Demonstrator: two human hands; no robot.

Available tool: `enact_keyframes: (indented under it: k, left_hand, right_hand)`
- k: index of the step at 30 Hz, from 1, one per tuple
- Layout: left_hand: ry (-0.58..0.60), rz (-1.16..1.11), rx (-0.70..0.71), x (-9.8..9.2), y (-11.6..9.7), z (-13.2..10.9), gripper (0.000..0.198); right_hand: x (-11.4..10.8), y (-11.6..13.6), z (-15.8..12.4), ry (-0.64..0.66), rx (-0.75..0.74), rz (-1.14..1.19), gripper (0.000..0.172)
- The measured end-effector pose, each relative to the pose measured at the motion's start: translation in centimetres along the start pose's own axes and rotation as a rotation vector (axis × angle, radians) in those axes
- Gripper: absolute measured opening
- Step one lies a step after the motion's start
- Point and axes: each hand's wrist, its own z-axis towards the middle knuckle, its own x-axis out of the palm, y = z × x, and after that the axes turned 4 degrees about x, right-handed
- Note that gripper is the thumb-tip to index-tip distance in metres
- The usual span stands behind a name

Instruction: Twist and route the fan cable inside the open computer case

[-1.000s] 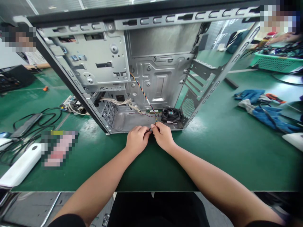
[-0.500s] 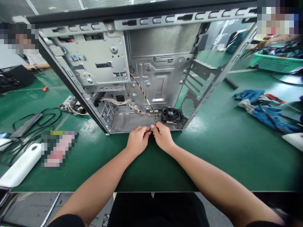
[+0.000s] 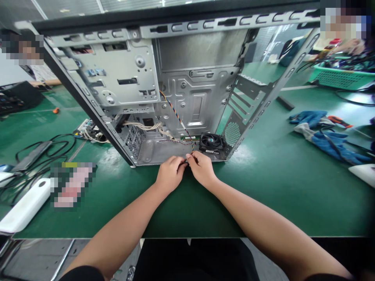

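Green matted worktable, wide. On it stands an open grey sheet-metal computer case, side panel off, its inside facing the person. Blue crumpled cloth lies well to the right; white oblong plastic device at the left edge. Left hand and right hand meet at the case's near bottom lip, knuckles almost touching. Black square cooler fan sits just behind the right hand. Multi-coloured twisted cable runs down the case's back wall to the hands. Both hands' fingertips are pinched narrow on its dark end.
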Motion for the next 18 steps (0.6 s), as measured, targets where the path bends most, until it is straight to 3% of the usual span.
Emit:
enact_keyframes:
  k: [11, 18]
  left_hand:
    - [0.004, 0.003, 0.027, 0.04, 0.23, 0.08, 0.009]
    - [-0.017, 0.073, 0.079, 0.39, 0.43, -0.18, 0.011]
  right_hand:
    - [0.07, -0.25, -0.06, 0.054, 0.04, 0.013, 0.031]
    - [-0.06, -0.01, -0.07, 0.014, 0.044, 0.004, 0.033]
